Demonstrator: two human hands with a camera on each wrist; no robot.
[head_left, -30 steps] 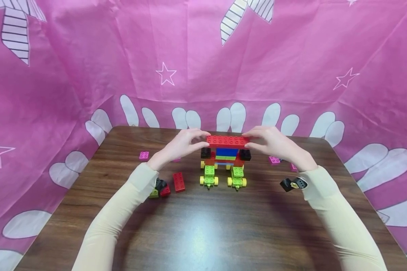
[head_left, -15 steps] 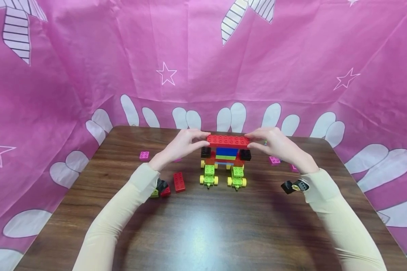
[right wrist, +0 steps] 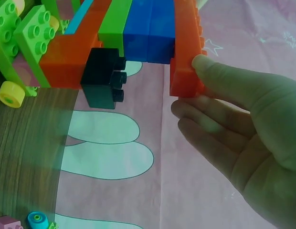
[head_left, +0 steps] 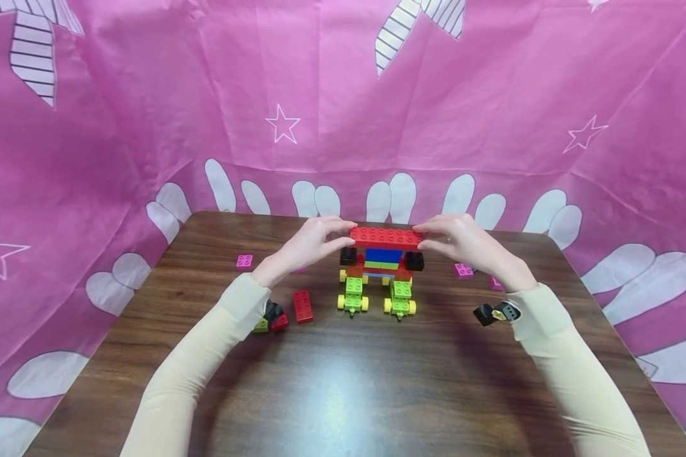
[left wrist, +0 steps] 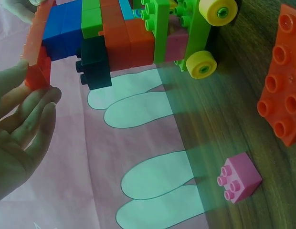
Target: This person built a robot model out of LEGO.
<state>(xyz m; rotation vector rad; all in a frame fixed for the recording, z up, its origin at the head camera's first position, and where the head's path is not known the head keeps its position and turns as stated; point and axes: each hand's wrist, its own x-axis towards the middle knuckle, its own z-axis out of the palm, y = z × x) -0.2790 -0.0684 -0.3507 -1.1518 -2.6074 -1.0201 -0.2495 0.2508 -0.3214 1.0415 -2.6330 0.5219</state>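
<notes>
A long red building brick [head_left: 385, 238] lies across the top of a toy-brick model at the back of the table. My left hand [head_left: 303, 247] pinches its left end between thumb and fingers. At the other end, my right hand [head_left: 465, 244] grips it the same way, thumb on the near edge [right wrist: 224, 86]. Under it are blue bricks [head_left: 383, 256], a green layer [left wrist: 92, 19] and red bricks [right wrist: 67, 59]. A black brick juts out on the left [left wrist: 95, 63] and another on the right [right wrist: 104, 77]. Green bases with yellow wheels [head_left: 352, 295] carry the model.
A loose red brick [head_left: 303, 307] lies front left of the model, near a smaller red brick [head_left: 280, 322] and a green one [head_left: 260, 326]. Pink bricks lie left [head_left: 244, 261] and right [head_left: 464, 271]. Pink cloth [head_left: 343, 127] hangs behind the brown table [head_left: 343, 381].
The fingers of my right hand have shifted slightly to the right at the red brick's end. The left hand and the model look almost still; the head view has drifted a little.
</notes>
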